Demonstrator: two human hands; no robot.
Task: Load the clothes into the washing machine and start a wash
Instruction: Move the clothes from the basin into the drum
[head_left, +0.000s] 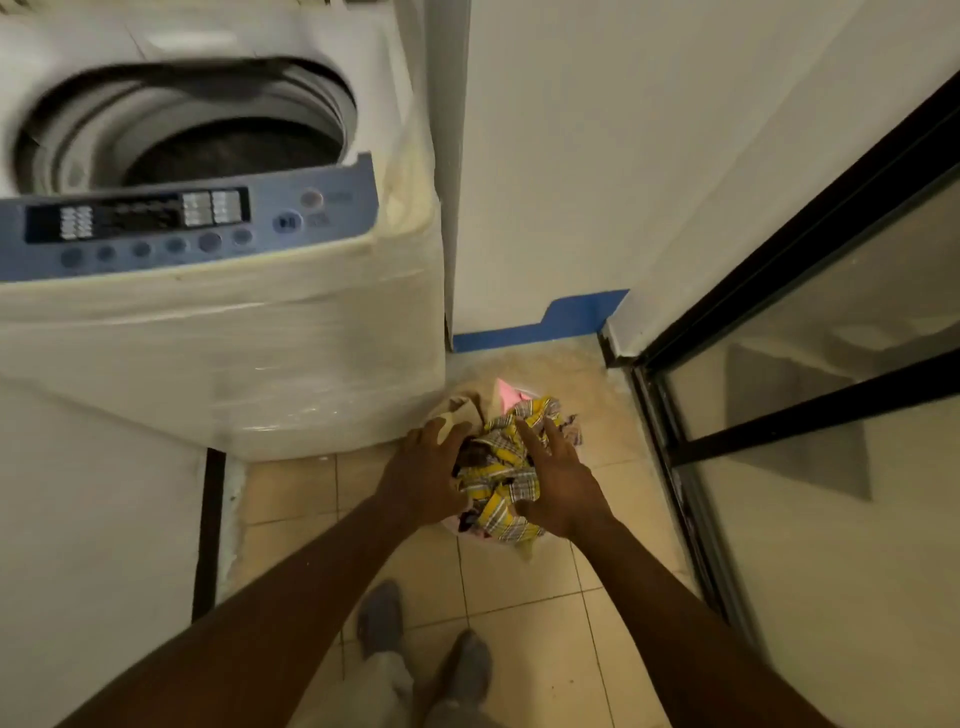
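A heap of clothes (506, 462), mostly yellow plaid with pink and beige pieces, sits on the tiled floor to the right of a white top-loading washing machine (208, 332). The machine's lid is up and its drum (208, 135) is exposed, with something dark low inside. My left hand (423, 470) rests against the heap's left side, fingers curled into the cloth. On the heap's right side lies my right hand (553, 475), fingers spread over the plaid fabric. Whether either hand has a real grip is unclear.
The blue control panel (182, 223) with buttons faces me on the machine's front. A glass sliding door with a black frame (810, 384) stands at the right. A white wall (571, 182) is behind the heap. My feet (421, 644) stand on beige tiles.
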